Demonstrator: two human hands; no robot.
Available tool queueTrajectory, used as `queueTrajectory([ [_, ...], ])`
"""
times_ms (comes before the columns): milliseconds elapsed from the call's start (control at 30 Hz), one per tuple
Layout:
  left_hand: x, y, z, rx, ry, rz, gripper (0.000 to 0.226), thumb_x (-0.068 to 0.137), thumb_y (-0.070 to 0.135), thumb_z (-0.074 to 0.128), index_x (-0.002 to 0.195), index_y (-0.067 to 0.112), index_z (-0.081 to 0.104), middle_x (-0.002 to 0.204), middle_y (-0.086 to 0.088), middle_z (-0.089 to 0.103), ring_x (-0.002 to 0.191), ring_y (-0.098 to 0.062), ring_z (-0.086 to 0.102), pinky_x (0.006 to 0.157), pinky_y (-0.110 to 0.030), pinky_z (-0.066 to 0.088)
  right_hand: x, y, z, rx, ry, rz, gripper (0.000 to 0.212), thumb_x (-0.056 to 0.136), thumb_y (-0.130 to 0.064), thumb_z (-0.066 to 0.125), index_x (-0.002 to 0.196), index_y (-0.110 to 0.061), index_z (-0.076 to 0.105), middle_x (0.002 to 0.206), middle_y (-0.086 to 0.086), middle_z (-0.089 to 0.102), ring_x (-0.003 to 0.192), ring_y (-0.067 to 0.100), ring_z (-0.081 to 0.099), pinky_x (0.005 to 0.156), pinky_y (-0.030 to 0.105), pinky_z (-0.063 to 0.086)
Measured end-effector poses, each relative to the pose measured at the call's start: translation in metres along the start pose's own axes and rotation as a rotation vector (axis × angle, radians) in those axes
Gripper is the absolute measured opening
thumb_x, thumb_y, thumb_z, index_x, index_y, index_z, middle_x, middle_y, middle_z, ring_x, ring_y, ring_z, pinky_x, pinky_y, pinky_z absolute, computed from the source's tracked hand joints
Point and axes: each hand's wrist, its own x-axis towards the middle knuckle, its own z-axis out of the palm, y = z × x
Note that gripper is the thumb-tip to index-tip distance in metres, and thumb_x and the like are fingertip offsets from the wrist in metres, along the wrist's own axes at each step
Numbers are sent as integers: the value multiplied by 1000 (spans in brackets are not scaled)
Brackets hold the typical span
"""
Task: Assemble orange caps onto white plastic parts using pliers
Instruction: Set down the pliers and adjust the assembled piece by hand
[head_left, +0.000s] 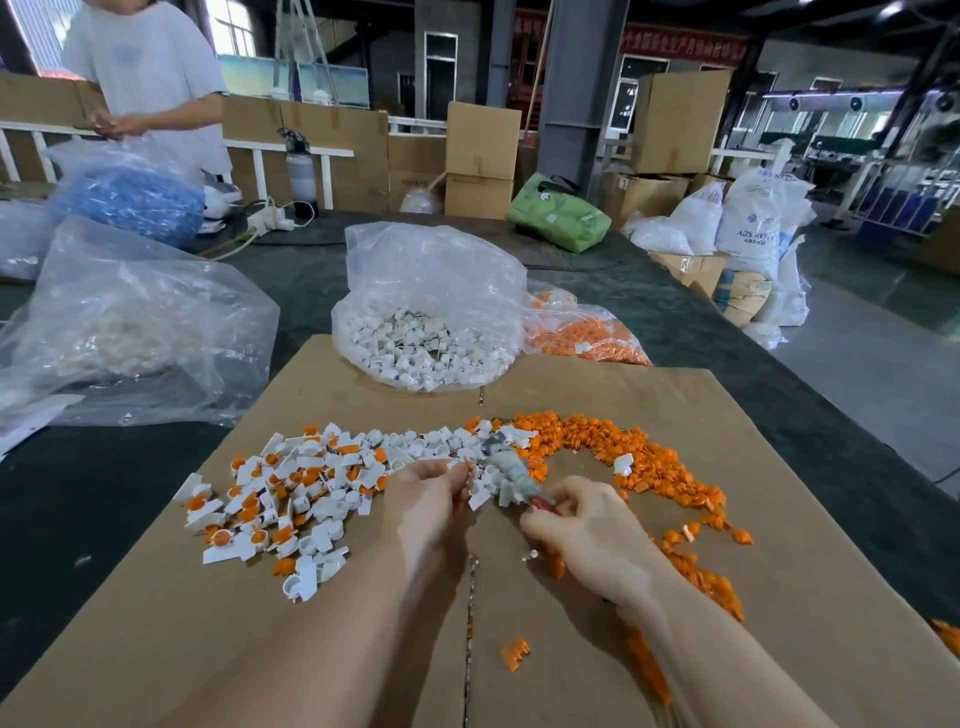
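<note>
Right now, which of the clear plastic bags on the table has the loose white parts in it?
The open bag standing at the cardboard sheet's far edge; the orange-cap bag lies right of it.

We found a factory assembly floor. Stacked cardboard boxes (482, 158), white resin sacks (748, 228) and steel pillars (582, 88) stood behind a long covered worktable (727, 332), which carried clear bags of small moulded parts (426, 338).

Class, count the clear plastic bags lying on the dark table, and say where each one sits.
5, perhaps more out of view: white-parts bag centre; orange-caps bag to its right; large bag on the left; blue-parts bag far left; one cut off at the left edge.
</note>
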Motion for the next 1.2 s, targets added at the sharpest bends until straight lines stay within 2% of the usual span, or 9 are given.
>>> queueTrajectory([
  [100,0,-10,-9,273,-4,122,5,85,13,67,87,9,67,71,-8,65,67,-21,61,74,-35,52,9,16,-5,-236,234,25,30,81,-37,59,106,-21,54,92,-2,58,86,19,56,69,31,45],
  [300,-5,-19,-10,625,-63,324,24,93,24,57,115,23,67,111,12,61,106,-3,51,90,-16,32,28,47,-17,-716,395,65,57,85,-52,53,133,-23,45,121,1,55,116,22,48,95,35,39],
  [533,-4,-22,-12,645,-75,392,8,92,20,59,90,28,61,83,16,58,79,0,54,61,2,37,28,52,-12,-971,409,52,68,83,-71,41,135,-26,42,137,1,44,128,24,36,109,46,22],
  [633,-4,-21,-11,657,-121,383,14,91,24,61,81,34,62,82,19,62,78,1,57,62,-8,40,24,37,5,-819,490,-286,43,88,-41,59,126,-22,55,128,4,54,120,26,46,104,48,29],
  [700,-4,-20,-10,671,-145,399,21,89,23,63,75,39,62,80,18,66,79,-5,61,70,-21,47,22,29,22,-599,472,-546,31,80,-12,72,110,-14,68,106,7,65,98,29,60,86,46,47],
  [767,-5,-20,-11,698,-167,430,26,89,22,63,72,41,62,79,21,65,81,1,61,74,-17,46,19,24,36,-514,443,-692,27,73,-2,76,97,-12,72,87,4,67,80,27,63,71,42,53],
  [833,-7,-19,-13,679,-183,435,26,89,20,63,74,42,64,80,23,65,83,8,58,71,-5,40,17,22,44,-448,415,-720,19,72,-2,77,88,-12,72,79,2,66,73,24,61,64,40,53],
  [933,-9,-19,-19,598,-215,372,26,85,13,66,88,39,67,91,16,66,89,3,58,72,-8,41,18,24,50,-354,467,-696,16,69,2,79,74,-10,69,71,1,65,67,22,60,57,38,53],
  [1200,-12,-25,-17,754,-221,559,31,79,17,74,108,26,66,89,14,63,80,3,55,68,-2,39,12,25,52,-281,483,-680,12,72,-2,78,77,-11,72,75,-2,66,71,16,61,64,25,52],
])
